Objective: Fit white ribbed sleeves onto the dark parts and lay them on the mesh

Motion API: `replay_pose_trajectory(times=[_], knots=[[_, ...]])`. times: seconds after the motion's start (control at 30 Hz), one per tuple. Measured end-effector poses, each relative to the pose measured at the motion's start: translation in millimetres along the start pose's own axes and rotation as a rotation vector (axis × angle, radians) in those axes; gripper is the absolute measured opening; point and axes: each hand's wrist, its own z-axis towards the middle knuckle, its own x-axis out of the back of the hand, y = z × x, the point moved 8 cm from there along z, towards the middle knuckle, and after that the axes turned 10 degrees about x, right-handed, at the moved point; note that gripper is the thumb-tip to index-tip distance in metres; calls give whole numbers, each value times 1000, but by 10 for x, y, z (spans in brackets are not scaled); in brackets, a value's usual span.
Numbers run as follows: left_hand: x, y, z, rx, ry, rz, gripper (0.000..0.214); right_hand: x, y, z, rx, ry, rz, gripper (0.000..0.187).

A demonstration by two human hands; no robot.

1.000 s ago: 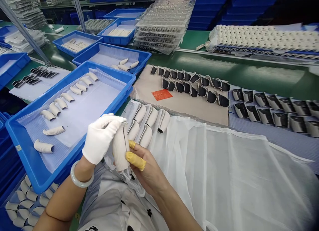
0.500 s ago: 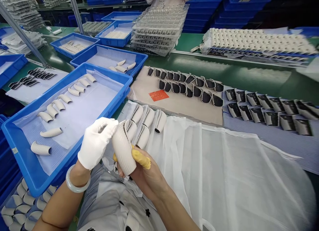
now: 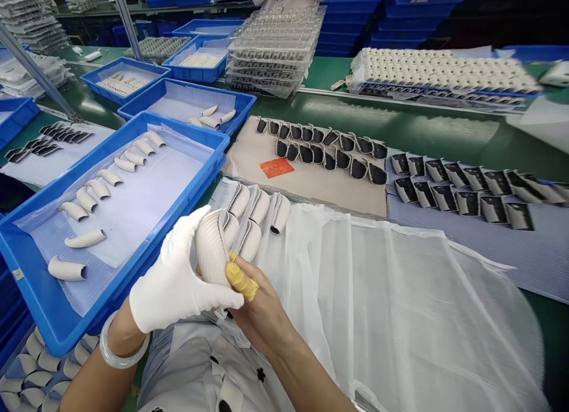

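Observation:
My left hand (image 3: 178, 281), in a white glove, wraps round the lower side of a curved, ribbed cream shell part (image 3: 211, 246). My right hand (image 3: 255, 305), bare with yellow finger cots, grips the same part from the right. Both hands hold it just above my lap, at the near edge of a white mesh cloth (image 3: 400, 293). Right behind the part lie several more cream shells (image 3: 255, 210) in a cluster on the cloth.
A blue tray (image 3: 186, 189) at my left holds a row of cream shells. More blue trays stand behind it. Dark shell parts (image 3: 329, 148) sit in rows on a beige sheet and further right. Clear blister trays (image 3: 275, 50) are stacked at the back. Another person stands behind them.
My left hand has come down from pinching the top of the part to cupping it from below and the left. The part has turned slightly in my right hand.

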Motion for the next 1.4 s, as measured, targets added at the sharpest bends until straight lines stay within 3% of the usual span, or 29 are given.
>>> replay_pose_trajectory(times=[0.13, 0.17, 0.23, 0.37, 0.53, 0.67, 0.83, 0.97, 1.1, 1.23, 1.4], knots=[[171, -40, 26, -51, 161, -39, 27, -22, 48, -12, 9, -66, 15, 37], [217, -60, 32, -61, 203, -75, 18, -31, 68, -17, 3, -85, 28, 37], [260, -117, 49, -56, 232, -161, 17, -50, 103, -26, -10, -116, 60, 38], [240, -177, 65, -44, 180, -298, 20, -70, 123, -28, -25, -134, 137, 42], [147, -97, 51, -80, 21, -328, 24, -55, 89, -8, -7, -110, 168, 41], [63, -64, 44, -76, -75, -313, 40, -29, 62, 0, 16, -76, 141, 43], [98, -47, 53, -86, -10, -249, 27, -54, 79, 0, -26, -99, 215, 37], [104, 43, 52, -99, -9, -198, 30, -82, 130, 0, -86, -148, 338, 35], [53, 54, 76, 30, -5, -32, 63, -129, 158, 0, -108, -204, 450, 28], [133, -6, 126, 155, 131, -59, 24, -200, 212, -18, -174, -220, 570, 19], [119, -128, 187, 294, 140, -142, 34, -260, 281, -57, -261, -190, 716, 19]])
